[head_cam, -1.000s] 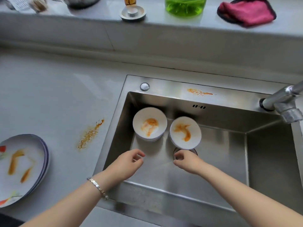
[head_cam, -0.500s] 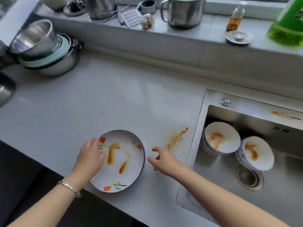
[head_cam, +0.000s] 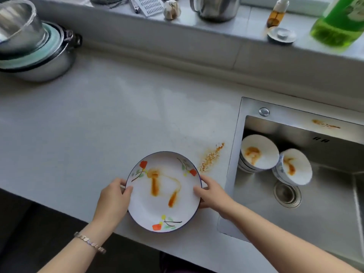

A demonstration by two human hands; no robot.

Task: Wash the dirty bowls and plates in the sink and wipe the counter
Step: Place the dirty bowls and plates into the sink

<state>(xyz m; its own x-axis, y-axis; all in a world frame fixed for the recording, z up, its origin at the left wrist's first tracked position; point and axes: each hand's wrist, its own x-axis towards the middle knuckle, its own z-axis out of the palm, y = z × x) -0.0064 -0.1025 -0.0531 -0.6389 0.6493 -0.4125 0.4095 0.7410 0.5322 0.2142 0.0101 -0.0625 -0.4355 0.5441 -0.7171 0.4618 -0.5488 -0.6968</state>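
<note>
- The right hand (head_cam: 211, 194), reaching open a moment ago, is now gripping the plate (head_cam: 163, 192) by its rim; the left hand (head_cam: 113, 196) is holding the opposite rim.
- The plate is resting between both grips on the surface (head_cam: 118, 119), looking ready for lifting to the sink (head_cam: 325, 209).

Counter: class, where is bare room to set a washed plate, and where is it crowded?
Free: the wide counter between pots, plate and sink; also the sink floor right of the drain. Crowded: the ledge, the sink corner holding bowls, and the spill beside the plate.
</note>
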